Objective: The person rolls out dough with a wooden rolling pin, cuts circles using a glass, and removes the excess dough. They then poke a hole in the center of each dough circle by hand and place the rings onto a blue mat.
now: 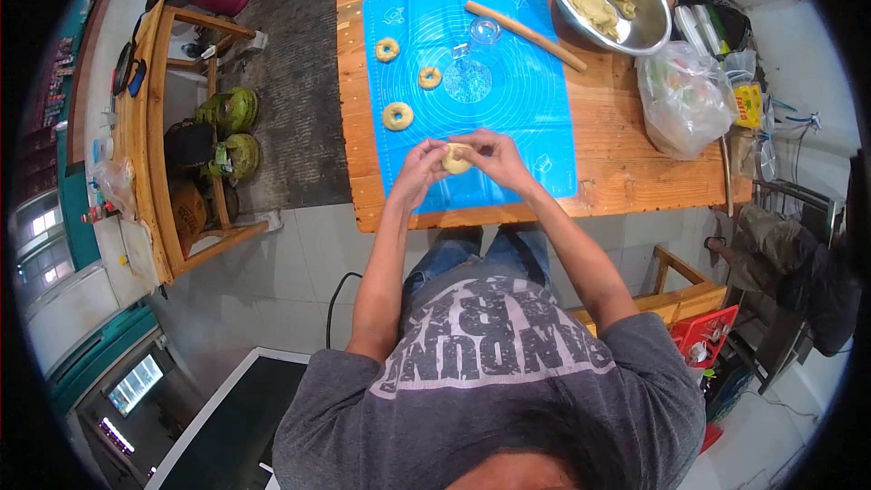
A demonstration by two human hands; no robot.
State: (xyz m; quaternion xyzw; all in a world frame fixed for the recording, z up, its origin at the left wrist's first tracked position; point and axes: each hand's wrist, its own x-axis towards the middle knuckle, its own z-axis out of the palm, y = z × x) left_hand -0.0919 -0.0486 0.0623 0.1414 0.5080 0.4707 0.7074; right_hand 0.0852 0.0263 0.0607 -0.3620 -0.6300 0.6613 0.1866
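Counting across the wooden counter [626, 163], I see three pale ring-shaped dough pieces [397, 115] on one blue silicone mat [526, 100], one wooden rolling pin [526, 34] and one round steel bowl [649, 25] with dough in it. One pale yellow dough lump [456, 160], smooth and roundish, sits just above the mat's near edge, between both hands. The left hand [419, 168] and right hand [497, 159] meet there, forearms angled inward, fingers curled closed on the lump, pinching it from either side
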